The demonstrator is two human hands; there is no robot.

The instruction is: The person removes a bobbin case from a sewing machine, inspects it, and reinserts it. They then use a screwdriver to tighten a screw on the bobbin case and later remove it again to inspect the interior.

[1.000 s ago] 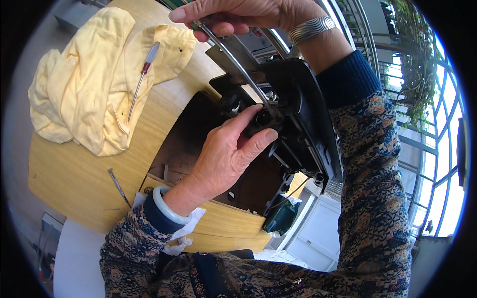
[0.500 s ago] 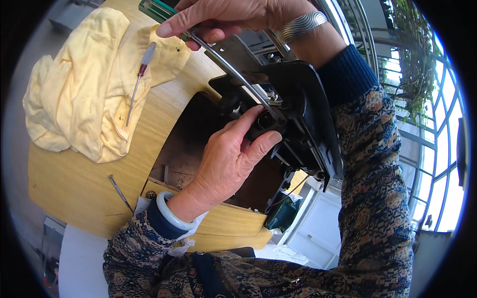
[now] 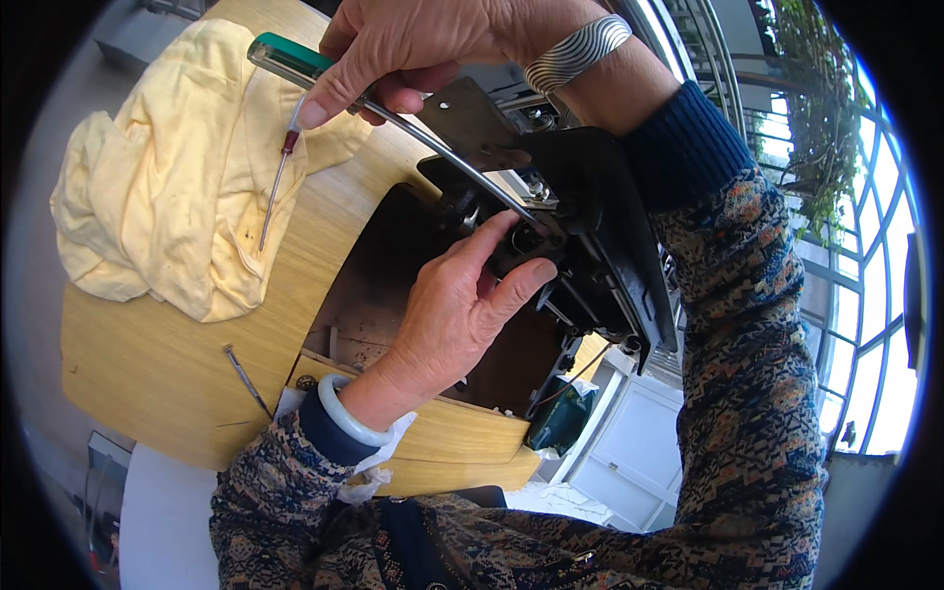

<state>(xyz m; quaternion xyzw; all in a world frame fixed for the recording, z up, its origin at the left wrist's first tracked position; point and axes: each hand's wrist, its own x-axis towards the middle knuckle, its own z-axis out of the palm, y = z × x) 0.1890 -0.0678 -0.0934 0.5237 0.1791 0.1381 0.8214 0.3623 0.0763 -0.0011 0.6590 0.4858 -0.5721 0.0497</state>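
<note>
A black sewing machine [image 3: 629, 182] is tipped back over the opening in its wooden table, its underside towards me. My right hand [image 3: 423, 44] is closed around the clear, green-ended handle of a long screwdriver [image 3: 442, 150]. The shaft slants down to the right, and its tip is among the dark underside parts, hard to make out. My left hand [image 3: 438, 320] reaches in from below. Its forefinger and thumb are on either side of a round dark part [image 3: 528, 236], the forefinger against the shaft near its tip.
On the wooden table [image 3: 147, 364], a crumpled yellow cloth [image 3: 157, 197] carries a smaller screwdriver [image 3: 277, 192] with a red-and-clear handle. A thin metal tool [image 3: 244, 379] lies nearer me. A dark green bag-like thing [image 3: 562, 418] is beyond the table's right end. Windows and hanging plants [image 3: 816, 118] are at right.
My right hand and the screwdriver handle have shifted left and slightly down, with the handle turned a little. My left hand keeps its place at the round part.
</note>
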